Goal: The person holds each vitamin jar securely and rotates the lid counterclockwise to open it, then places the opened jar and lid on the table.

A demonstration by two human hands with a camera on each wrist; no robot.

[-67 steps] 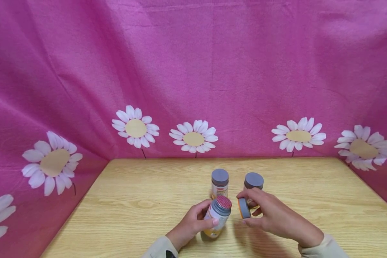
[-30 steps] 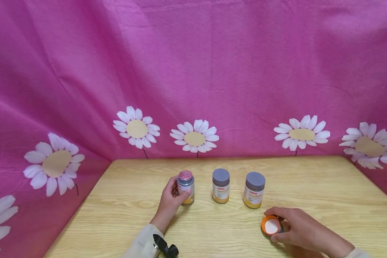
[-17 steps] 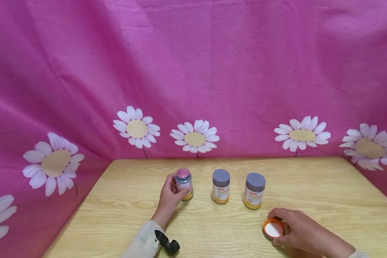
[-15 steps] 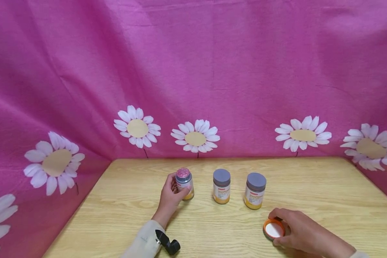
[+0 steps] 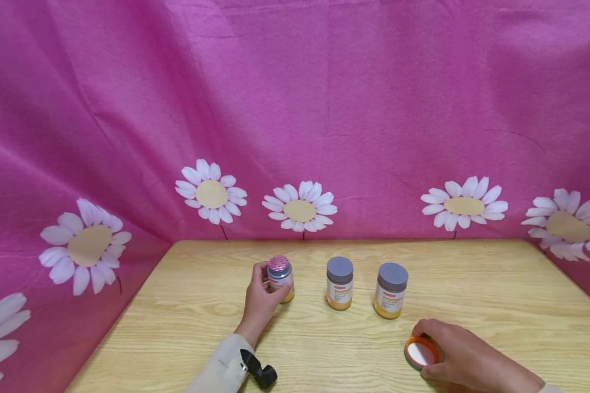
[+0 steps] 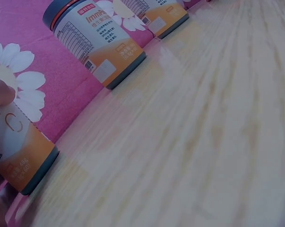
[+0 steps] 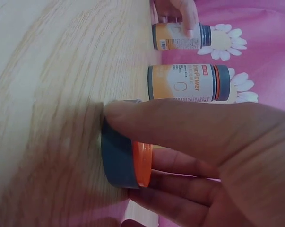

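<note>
At the left of the row, my left hand (image 5: pixel 260 300) grips an uncapped pill bottle (image 5: pixel 279 277), its thumb across the front. A pink printed seal (image 5: pixel 278 263) covers the bottle's mouth. It stands upright on the table, and the left wrist view shows its orange lower label (image 6: pixel 28 153). Near the front right, my right hand (image 5: pixel 464 352) holds a grey bottle cap (image 5: pixel 421 353) by the rim, between thumb and fingers. The cap's white inside and orange inner ring face up. In the right wrist view the cap (image 7: pixel 117 158) is low at the wooden surface.
Two more grey-capped bottles stand upright, one in the middle (image 5: pixel 340 284) and one to its right (image 5: pixel 390 291). Behind the wooden table (image 5: pixel 334 349) hangs a pink cloth (image 5: pixel 295 109) printed with white flowers. A black clip-like device (image 5: pixel 259 370) sits on my left sleeve.
My left hand has carried the uncapped bottle from the front middle to the back left and stood it upright. My right hand has moved right and lower, turning the cap inside-up. Lately both barely move.
</note>
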